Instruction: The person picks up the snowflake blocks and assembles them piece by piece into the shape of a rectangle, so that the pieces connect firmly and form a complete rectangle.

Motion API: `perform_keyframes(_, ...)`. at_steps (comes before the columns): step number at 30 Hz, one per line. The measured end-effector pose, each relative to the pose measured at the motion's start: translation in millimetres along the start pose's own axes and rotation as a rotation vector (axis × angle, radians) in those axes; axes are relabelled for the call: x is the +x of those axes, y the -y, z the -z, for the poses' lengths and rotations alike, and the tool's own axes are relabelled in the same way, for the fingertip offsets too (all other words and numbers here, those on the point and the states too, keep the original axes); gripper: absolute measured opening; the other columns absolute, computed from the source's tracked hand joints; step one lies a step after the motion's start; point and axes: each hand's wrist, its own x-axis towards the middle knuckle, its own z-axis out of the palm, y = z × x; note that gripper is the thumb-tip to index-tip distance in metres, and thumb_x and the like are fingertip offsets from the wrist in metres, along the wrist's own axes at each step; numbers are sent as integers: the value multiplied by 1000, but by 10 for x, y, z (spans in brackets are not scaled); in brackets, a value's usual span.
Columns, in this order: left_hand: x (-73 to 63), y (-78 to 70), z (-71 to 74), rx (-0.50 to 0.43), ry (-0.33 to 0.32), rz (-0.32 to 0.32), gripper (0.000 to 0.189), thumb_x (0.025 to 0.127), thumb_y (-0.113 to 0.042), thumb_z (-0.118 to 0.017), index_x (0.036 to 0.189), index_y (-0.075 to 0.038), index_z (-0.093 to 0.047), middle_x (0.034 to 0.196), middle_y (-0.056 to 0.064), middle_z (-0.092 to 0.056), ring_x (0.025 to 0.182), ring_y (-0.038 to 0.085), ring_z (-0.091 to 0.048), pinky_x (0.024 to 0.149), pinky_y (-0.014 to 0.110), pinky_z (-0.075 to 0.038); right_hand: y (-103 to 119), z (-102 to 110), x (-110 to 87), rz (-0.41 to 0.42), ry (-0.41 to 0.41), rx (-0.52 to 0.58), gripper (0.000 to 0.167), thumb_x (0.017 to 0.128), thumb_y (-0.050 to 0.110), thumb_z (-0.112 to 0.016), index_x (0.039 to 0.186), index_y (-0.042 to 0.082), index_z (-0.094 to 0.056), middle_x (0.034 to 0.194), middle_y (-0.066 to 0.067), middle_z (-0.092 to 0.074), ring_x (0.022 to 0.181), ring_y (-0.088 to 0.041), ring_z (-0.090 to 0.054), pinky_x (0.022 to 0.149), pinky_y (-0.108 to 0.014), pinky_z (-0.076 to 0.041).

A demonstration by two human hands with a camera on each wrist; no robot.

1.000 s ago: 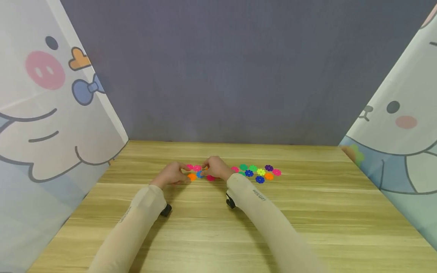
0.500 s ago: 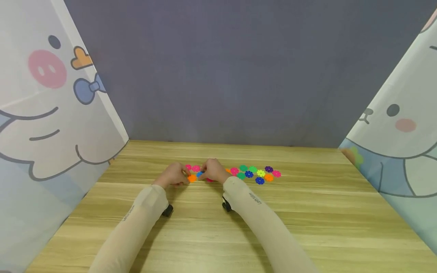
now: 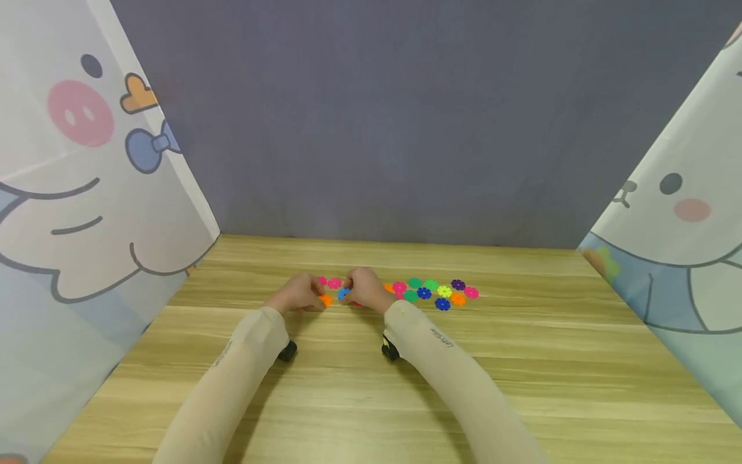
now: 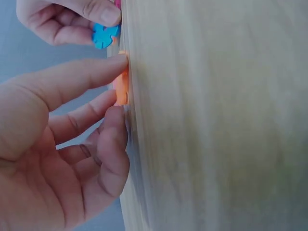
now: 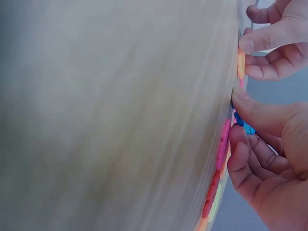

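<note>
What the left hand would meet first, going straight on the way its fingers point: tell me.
The orange disc, which the left hand touches; past that, the blue disc pinched in the right hand seems next in line, though depth is hard to judge.

Between the thumb and fingers of my right hand (image 3: 366, 289) I pinch a bright blue disc (image 4: 103, 36), thin and round, with slots cut into its rim; it is tilted up from the tabletop (image 3: 348, 399). My left hand (image 3: 297, 293) holds an orange disc (image 4: 121, 86) by its edges; this one lies flat, just left of the blue one.
</note>
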Motion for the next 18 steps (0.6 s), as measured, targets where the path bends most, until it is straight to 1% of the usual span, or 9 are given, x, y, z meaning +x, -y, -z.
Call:
perform_keyframes(2,2,13,0,-19,3,1,29,78,0,-77,103,5,-62,64,3,-55,49,9,-43,49,24,-47,7,4,-13,2,-12,17,20,76,9,-88,83,3,-71,79,-2,-67,71,-11,-55,68,-22,-50)
perform_keyframes(5,6,23,2,-34,-7,0,27,78,0,-78,99,5,-61,77,6,-61,52,10,-47,49,23,-48,14,16,-29,6,-31,42,17,77,5,-87,83,2,-71,79,-3,-69,70,-11,-56,67,-22,-51)
perform_keyframes(8,8,30,7,-39,-26,-20,25,77,0,-80,95,5,-62,86,9,-62,52,10,-50,49,23,-50,11,24,-51,10,-37,93,13,79,1,-83,81,1,-71,78,-4,-69,64,-11,-60,61,-21,-51)
perform_keyframes(10,9,33,10,-53,-34,-29,25,76,1,-81,93,5,-64,86,9,-62,51,9,-49,48,22,-48,2,26,-70,8,-31,151,10,82,-3,-80,82,-1,-70,76,-6,-68,59,-11,-61,57,-21,-53)
perform_keyframes(12,9,38,10,-68,-36,-53,24,75,3,-81,92,5,-65,84,9,-63,49,8,-46,46,21,-45,-10,28,-93,5,-20,222,8,84,-7,-75,83,-4,-68,75,-8,-68,55,-15,-63,53,-23,-54)
perform_keyframes(14,2,37,15,-79,-39,-66,22,75,4,-81,91,4,-66,81,9,-64,47,8,-45,46,21,-43,-20,32,-118,-2,-9,289,7,85,-10,-72,84,-5,-67,74,-9,-68,54,-18,-64,51,-24,-55)
perform_keyframes(16,-1,38,16,-84,-45,-81,20,75,5,-80,90,3,-67,78,9,-64,49,9,-48,47,21,-44,-30,41,-137,-3,-7,338,6,86,-11,-70,85,-7,-66,74,-11,-68,55,-20,-65,51,-25,-56)
perform_keyframes(18,-6,36,17,-82,-56,-86,18,75,5,-79,89,3,-68,78,8,-65,53,10,-52,49,23,-48,-39,52,-156,-1,-9,377,5,86,-12,-69,85,-8,-66,74,-12,-68,56,-22,-66,52,-26,-56)
